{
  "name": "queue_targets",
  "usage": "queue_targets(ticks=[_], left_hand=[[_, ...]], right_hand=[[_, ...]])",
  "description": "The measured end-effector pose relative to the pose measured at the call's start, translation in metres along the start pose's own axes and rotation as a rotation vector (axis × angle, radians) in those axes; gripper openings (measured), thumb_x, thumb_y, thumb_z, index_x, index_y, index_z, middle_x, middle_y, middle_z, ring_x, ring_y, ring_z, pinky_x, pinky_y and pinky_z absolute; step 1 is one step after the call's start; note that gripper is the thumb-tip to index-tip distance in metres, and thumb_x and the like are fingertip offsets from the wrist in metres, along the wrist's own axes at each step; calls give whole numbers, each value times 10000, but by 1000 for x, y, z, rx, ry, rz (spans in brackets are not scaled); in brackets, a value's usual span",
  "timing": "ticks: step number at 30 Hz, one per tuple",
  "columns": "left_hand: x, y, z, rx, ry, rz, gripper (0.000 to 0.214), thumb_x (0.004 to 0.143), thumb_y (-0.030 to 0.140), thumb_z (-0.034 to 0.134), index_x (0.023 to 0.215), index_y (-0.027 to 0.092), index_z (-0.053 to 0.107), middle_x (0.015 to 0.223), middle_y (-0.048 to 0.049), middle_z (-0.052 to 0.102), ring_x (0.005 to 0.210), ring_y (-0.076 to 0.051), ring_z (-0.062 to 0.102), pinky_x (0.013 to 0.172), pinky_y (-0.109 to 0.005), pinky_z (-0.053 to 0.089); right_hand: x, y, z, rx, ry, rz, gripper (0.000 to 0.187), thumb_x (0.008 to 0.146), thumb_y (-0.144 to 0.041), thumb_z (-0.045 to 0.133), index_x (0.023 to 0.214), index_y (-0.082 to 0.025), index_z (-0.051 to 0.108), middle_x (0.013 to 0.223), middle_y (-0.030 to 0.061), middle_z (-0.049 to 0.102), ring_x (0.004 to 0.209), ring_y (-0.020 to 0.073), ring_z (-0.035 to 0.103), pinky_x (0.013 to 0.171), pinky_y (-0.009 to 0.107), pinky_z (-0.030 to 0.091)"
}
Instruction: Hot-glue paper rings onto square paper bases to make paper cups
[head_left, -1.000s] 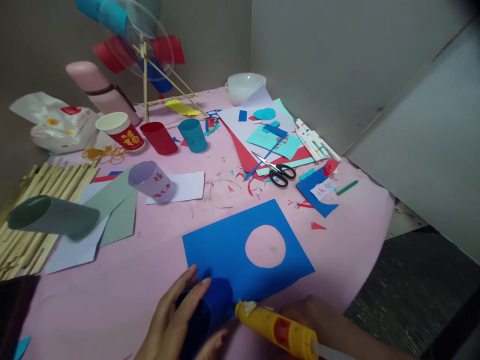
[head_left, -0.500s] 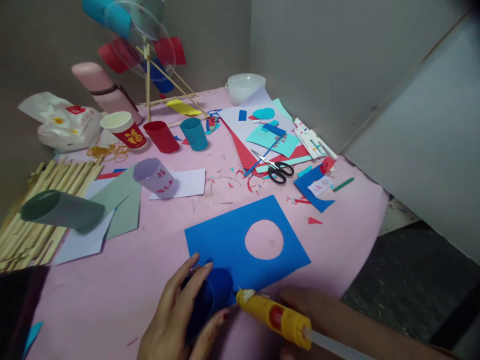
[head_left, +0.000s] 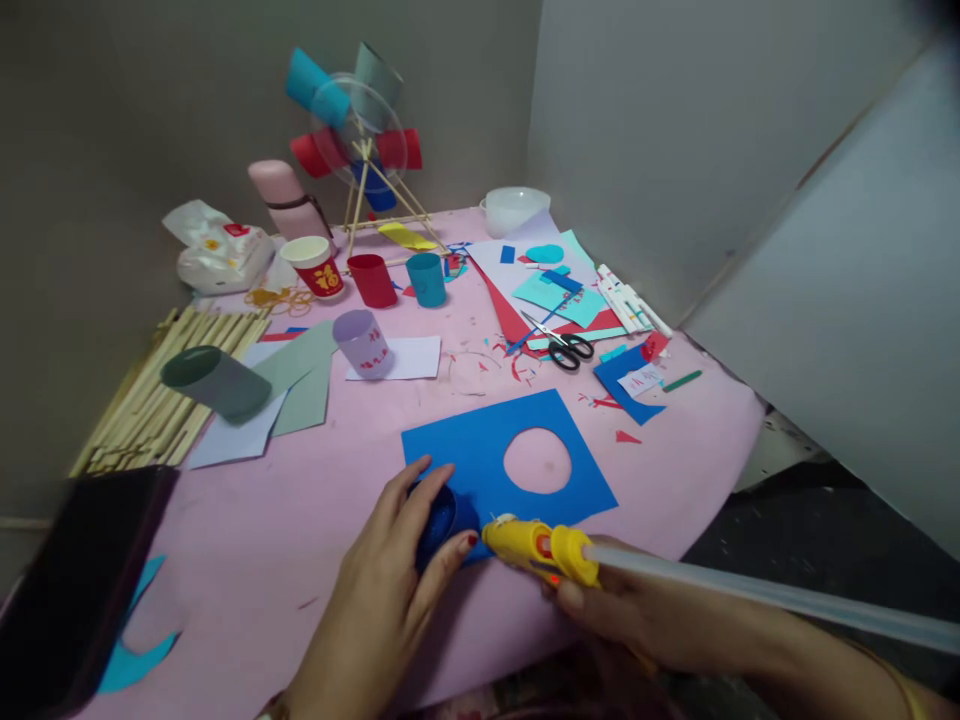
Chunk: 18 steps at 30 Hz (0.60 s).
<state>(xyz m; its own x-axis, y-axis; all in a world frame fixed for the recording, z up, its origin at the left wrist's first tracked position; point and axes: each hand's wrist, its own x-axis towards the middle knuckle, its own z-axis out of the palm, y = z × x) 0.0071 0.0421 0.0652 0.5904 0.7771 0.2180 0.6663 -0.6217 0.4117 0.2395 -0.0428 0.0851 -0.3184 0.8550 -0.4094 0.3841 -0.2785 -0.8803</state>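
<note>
A dark blue paper tube stands on a blue sheet of paper with a round hole cut in it. My left hand is curled round the tube, thumb in front and fingers behind. My right hand is closed on a yellow hot glue gun, with a long clear glue stick poking out of its back. The gun's nozzle points at the foot of the tube, close to its right side; whether it touches I cannot tell.
Scissors lie among paper scraps, by white markers. Behind stand a purple tube, a red tube and a wheel on a stick frame. Sticks and a black device are at left.
The view has shifted back and widened, so more of the table's left side and my right forearm show. Both hands keep their hold on the tube and the glue gun.
</note>
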Motion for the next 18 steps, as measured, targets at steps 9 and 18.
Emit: queue_targets(ticks=[9, 18], left_hand=[[0, -1, 1, -87, 2, -7, 427, 991, 437, 402, 1375, 252, 378, 1379, -124, 468, 1266, -261, 490, 1021, -471, 458], [4, 1, 3, -121, 9, -35, 463, 984, 471, 394, 1356, 197, 424, 1366, -147, 477, 1248, -274, 499, 1018, -468, 455]], right_hand=[[-3, -18, 7, -187, 90, -92, 534, 961, -570, 304, 1128, -220, 671, 960, 49, 706, 813, 211, 633, 783, 294, 523], [-6, -23, 8, -171, 41, -96, 451, 988, -495, 363, 1371, -321, 524, 1152, 10, 704, 1123, 221, 599, 1047, 347, 388]])
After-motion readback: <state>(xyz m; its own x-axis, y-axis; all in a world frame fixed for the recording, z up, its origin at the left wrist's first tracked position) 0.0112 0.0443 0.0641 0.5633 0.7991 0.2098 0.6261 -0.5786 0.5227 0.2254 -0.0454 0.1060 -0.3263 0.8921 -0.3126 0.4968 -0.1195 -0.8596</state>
